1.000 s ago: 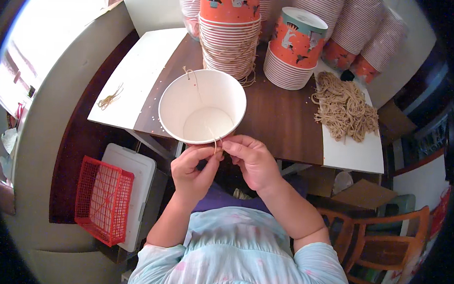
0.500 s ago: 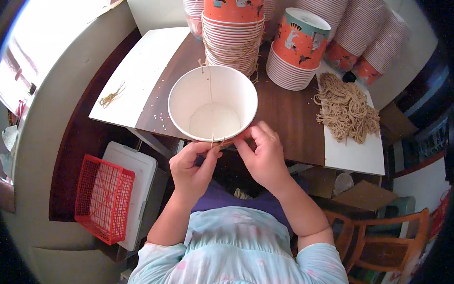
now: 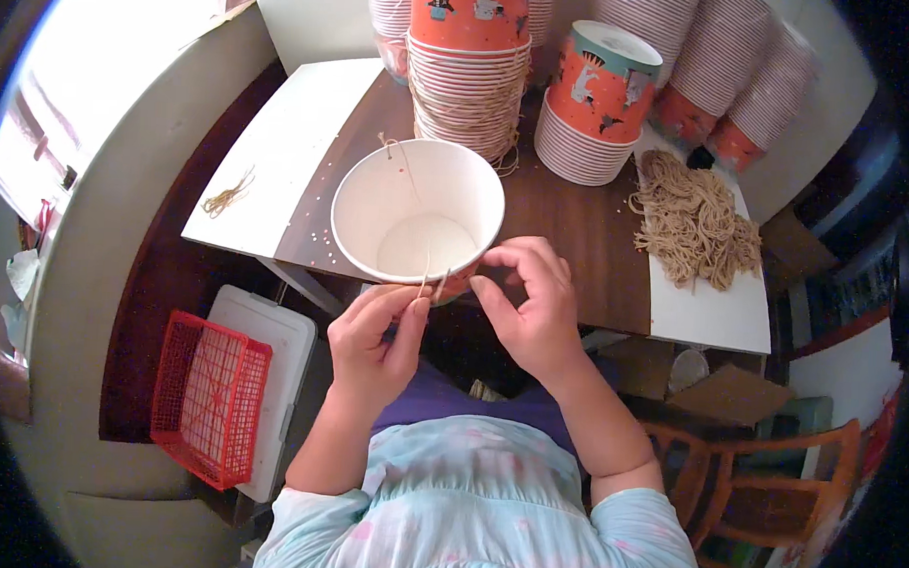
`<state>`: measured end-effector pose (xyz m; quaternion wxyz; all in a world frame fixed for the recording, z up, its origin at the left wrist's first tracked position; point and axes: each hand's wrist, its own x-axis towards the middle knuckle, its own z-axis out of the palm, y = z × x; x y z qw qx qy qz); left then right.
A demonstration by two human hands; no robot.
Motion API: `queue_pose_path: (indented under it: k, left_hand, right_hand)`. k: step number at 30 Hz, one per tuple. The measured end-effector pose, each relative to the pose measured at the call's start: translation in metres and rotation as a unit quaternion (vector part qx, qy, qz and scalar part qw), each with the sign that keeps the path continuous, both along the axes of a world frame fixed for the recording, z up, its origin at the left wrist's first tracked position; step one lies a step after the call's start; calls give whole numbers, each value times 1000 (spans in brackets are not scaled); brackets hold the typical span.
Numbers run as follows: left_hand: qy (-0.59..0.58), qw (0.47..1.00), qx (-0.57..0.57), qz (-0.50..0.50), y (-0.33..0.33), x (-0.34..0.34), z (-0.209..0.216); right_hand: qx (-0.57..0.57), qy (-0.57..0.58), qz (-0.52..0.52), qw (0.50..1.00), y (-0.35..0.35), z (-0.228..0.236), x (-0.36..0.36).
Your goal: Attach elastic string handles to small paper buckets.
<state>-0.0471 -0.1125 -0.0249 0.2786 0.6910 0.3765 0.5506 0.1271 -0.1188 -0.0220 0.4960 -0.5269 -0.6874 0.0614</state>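
Note:
A white-lined paper bucket [image 3: 362, 206] with an orange outside tilts toward me at the table's near edge. A thin cord [image 3: 404, 162] is knotted at its far rim and trails down inside. At the near rim, my left hand [image 3: 378, 336] pinches the cord's end between thumb and forefinger, close against the orange wall. Two short cord ends stick up there. My right hand [image 3: 534, 307] is at the bucket's right side, its curled thumb and forefinger at the rim and outer wall; the fingertips' exact grip is partly hidden.
Behind stand a tall stack of orange buckets [image 3: 471, 19] draped with cords and a shorter stack [image 3: 596, 99]. A heap of tan cords [image 3: 697, 217] lies right; a few cords [image 3: 227, 194] lie left. Below are a red plastic basket [image 3: 210, 401] and a wooden chair [image 3: 768, 485].
The bucket has shifted slightly left and turned a little, its far knot moving left. My right hand's fingers have come away from the cord ends toward the bucket's right side.

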Motion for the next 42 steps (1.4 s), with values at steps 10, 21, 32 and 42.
queue_pose_path:
  k: [10,21,32,42]
  left_hand:
    - [-3,993,113,-22,-2,0,16]
    - [-311,915,-36,-255,4,-1,46]
    - [-244,920,-7,-307,34,6,24]
    - [-225,861,16,-455,49,-10,13]
  right_hand:
    - [199,-38,95,975,9,-4,-28]
    - [129,-60,46,989,9,5,-16]
    - [-35,-248,15,968,16,37,-2]
    - [-90,-414,-44,905,174,66,6]
